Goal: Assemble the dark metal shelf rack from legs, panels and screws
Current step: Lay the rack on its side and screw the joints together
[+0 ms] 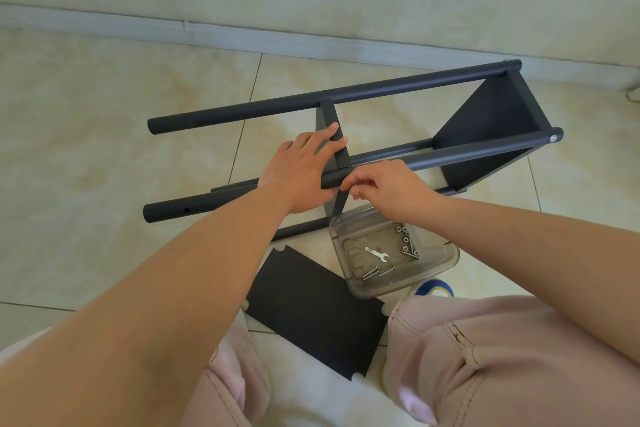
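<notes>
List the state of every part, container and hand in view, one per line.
Rack: lying on its side, partly assembled.
Middle panel: upright between legs.
Loose panel: flat on floor.
Clear tub: open, holding screws and wrench.
Left hand: resting on middle panel.
Right hand: fingers curled at leg.

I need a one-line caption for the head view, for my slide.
Left hand steadies the middle panel while right hand works at the leg joint.

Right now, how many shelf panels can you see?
3. One end panel fixed at the rack's far right, one middle panel between the legs under the left hand, one loose panel flat on the floor. More may be hidden.
</notes>
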